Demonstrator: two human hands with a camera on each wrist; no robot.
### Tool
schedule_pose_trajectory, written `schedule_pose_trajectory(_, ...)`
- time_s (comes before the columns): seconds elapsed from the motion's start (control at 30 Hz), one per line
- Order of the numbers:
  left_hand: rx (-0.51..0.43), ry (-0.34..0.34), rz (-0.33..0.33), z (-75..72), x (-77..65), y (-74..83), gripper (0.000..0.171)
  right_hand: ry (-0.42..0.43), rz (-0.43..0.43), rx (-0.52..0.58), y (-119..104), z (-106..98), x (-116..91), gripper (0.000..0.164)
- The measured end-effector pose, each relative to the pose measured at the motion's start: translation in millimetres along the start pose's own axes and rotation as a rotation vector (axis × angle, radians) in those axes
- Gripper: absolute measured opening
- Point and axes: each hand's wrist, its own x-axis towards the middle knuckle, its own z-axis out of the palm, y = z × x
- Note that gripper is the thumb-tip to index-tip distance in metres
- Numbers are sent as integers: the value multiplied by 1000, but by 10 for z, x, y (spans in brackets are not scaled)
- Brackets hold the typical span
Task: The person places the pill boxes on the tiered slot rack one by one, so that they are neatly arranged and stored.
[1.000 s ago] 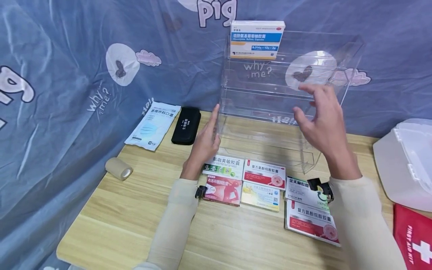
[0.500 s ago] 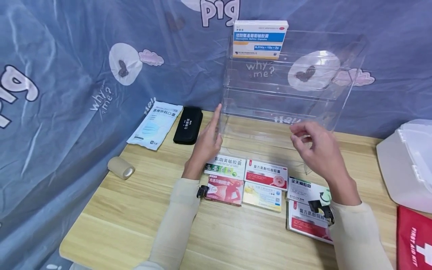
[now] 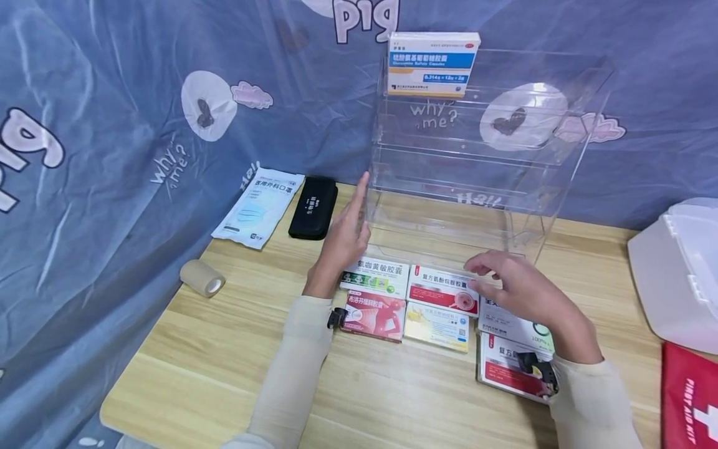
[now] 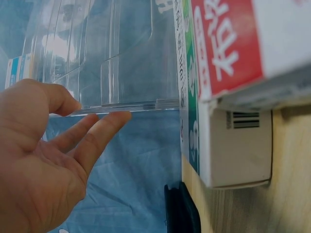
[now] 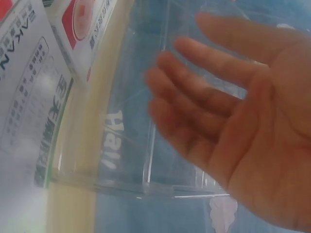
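Note:
A clear acrylic tiered display rack (image 3: 449, 221) stands at the back of the table. Against its left side rests my left hand (image 3: 343, 240), fingers extended; the left wrist view has thumb and fingertips right at the rack's edge (image 4: 141, 106). My right hand (image 3: 518, 284) hovers with nothing in it, fingers loosely bent, close over a red-and-white medicine box (image 3: 440, 287). Partly covered by that hand and arm are a green-and-white medicine box (image 3: 507, 327) and a second red-and-white box (image 3: 505, 368). A blue-and-white capsule box (image 3: 430, 65) stands on the rack's top tier, at the left.
Green (image 3: 374, 274), pink (image 3: 373, 315) and yellow (image 3: 436, 324) medicine boxes lie before the rack. To the left are a mask packet (image 3: 259, 209), a black case (image 3: 313, 209) and a bandage roll (image 3: 202, 278). A white bin (image 3: 673, 274) and red first aid pouch (image 3: 690, 390) sit right.
My right hand has come down from in front of the rack's middle tiers toward the boxes on the table. The left hand has stayed at the rack's side.

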Motion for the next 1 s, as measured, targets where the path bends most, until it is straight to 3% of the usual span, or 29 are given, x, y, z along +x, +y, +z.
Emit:
schedule_pose_trajectory(0.13,7,-3,4,-5,-2,-2,96,-136,42,-53,-20,30,-56,42)
schedule_pose_trajectory(0.23,11,-1,8,-8,-10,-3,95,-191,62,-106,-44,77,-66,50)
schedule_pose_trajectory(0.63,6,5,-13,-22,-43,-7,97,-248,145,-123,-111,98,-62,66)
schedule_pose_trajectory(1.0,12,4,6,-14,-8,-5,98,-240,169,-171,-121,128,-44,68)
